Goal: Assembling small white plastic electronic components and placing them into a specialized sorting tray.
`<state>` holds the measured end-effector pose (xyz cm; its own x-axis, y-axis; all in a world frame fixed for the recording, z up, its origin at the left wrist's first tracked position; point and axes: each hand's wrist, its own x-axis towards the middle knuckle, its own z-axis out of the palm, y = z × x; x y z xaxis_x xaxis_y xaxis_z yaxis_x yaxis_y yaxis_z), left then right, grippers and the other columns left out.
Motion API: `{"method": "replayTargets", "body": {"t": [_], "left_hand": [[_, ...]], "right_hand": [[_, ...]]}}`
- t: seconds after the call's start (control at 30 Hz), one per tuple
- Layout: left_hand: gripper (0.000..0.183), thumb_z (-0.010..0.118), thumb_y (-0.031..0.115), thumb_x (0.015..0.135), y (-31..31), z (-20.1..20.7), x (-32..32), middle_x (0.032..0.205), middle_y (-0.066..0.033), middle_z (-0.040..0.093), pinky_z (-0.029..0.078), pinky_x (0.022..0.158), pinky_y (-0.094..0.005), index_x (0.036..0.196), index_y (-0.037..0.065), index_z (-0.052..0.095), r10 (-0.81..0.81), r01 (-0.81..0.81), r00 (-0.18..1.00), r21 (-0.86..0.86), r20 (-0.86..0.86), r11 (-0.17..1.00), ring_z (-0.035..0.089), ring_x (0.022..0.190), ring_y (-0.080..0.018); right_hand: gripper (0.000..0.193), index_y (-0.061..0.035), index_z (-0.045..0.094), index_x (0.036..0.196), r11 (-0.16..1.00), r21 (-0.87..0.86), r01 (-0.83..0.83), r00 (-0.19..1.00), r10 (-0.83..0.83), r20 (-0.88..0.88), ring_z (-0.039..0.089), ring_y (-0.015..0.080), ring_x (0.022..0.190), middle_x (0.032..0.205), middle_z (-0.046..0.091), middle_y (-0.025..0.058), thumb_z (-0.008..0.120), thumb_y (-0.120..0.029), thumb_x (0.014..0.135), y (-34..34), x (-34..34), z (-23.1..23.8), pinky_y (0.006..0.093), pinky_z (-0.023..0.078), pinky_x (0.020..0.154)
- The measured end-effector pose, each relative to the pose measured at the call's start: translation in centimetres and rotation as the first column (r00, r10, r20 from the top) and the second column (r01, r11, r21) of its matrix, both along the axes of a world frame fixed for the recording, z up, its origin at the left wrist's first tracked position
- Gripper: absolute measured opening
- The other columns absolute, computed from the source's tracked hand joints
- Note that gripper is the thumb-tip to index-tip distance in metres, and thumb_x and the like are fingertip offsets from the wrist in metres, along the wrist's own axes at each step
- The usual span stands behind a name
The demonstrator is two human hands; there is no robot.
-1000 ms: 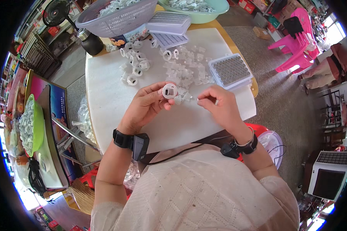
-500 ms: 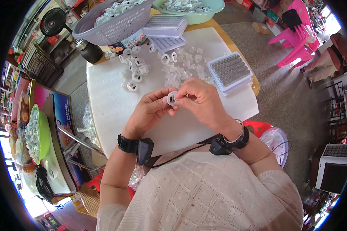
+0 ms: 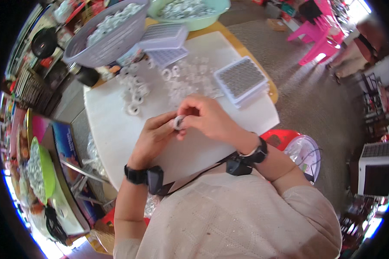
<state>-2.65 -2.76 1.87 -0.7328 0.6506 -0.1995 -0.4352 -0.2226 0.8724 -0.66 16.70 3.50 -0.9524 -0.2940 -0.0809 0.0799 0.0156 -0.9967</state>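
A small white round plastic part with a dark middle [image 3: 178, 122] is pinched by my left hand [image 3: 154, 134] above the near half of the white tabletop [image 3: 116, 125]. My right hand [image 3: 208, 117] is closed with thumb and forefinger at the part's right side; whether a second small piece sits between them is hidden. Beyond the left hand lies a loose cluster of similar white round parts [image 3: 136, 90]. Small clear plastic pieces [image 3: 190, 80] are scattered beyond the right hand. To their right stands a white tray with rows of small grey pieces [image 3: 241, 80].
A lilac basket [image 3: 106, 45] and a pale green basin [image 3: 203, 20], both filled with white parts, stand at the back. Lilac-white trays [image 3: 164, 36] and a dark bottle [image 3: 85, 75] are near them. A lime-green basin [image 3: 47, 168] is on the left; a pink chair [image 3: 311, 36] stands far right.
My head view has shifted, so the table and hands appear farther left. The round part is tilted more edge-on between my fingers, and the picture is slightly blurred.
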Motion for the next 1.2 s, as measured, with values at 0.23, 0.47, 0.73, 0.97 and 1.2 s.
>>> {"method": "replayTargets", "body": {"t": [0.23,0.47,0.73,0.97,1.2], "left_hand": [[0.032,0.053,0.009,0.092,-0.6,-0.5,-0.2,0.098,-0.0110,0.063,0.051,0.068,-0.0250,0.121,-0.005,0.052,0.089,-0.092,0.994,0.059,0.056,0.994,0.062,0.080,-0.0164],[0.032,0.053,0.011,0.093,0.0,-0.4,-0.2,0.099,-0.0127,0.063,0.053,0.068,-0.0253,0.120,-0.004,0.052,0.064,-0.069,0.995,0.074,0.070,0.995,0.063,0.080,-0.0172],[0.032,0.053,0.011,0.093,-0.2,-0.5,-0.4,0.100,-0.0121,0.062,0.052,0.069,-0.0263,0.121,-0.006,0.052,0.047,-0.051,0.997,0.067,0.059,0.996,0.062,0.081,-0.0173],[0.034,0.053,0.011,0.093,-0.2,-0.1,-0.1,0.101,-0.0121,0.062,0.052,0.067,-0.0230,0.122,-0.006,0.050,0.072,-0.077,0.995,0.057,0.074,0.995,0.062,0.080,-0.0158],[0.036,0.051,0.009,0.094,-0.8,-0.5,-0.7,0.105,-0.0113,0.061,0.052,0.075,-0.0261,0.126,-0.006,0.047,0.032,-0.051,0.993,0.173,0.112,0.983,0.062,0.088,-0.0159]], "right_hand": [[0.017,-0.0038,0.062,0.092,0.860,0.256,0.442,0.832,-0.286,-0.475,0.058,0.0213,0.074,0.082,0.058,0.0095,0.065,-0.012,0.077,4.1,1.3,1.6,0.0319,0.046,0.066],[0.007,-0.0032,0.066,0.082,0.583,0.458,0.671,0.710,-0.327,-0.624,0.057,0.0258,0.074,0.078,0.058,0.0095,0.064,-0.008,0.077,10.7,2.0,-0.6,0.0349,0.045,0.066],[0.006,-0.0074,0.067,0.079,0.477,0.531,0.700,0.638,-0.085,-0.765,0.055,0.0259,0.082,0.078,0.056,0.0074,0.065,-0.008,0.073,9.5,1.6,-1.3,0.0383,0.044,0.073],[0.007,-0.0048,0.063,0.080,0.560,0.516,0.648,0.679,-0.118,-0.725,0.056,0.0251,0.077,0.076,0.056,0.0081,0.063,-0.003,0.073,8.7,1.1,-1.2,0.0366,0.047,0.070],[0.006,-0.0021,0.061,0.081,0.911,0.205,0.358,0.850,-0.227,-0.475,0.055,0.0117,0.073,0.079,0.058,0.0043,0.064,-0.001,0.077,1.5,1.8,1.4,0.0244,0.045,0.066]]}}
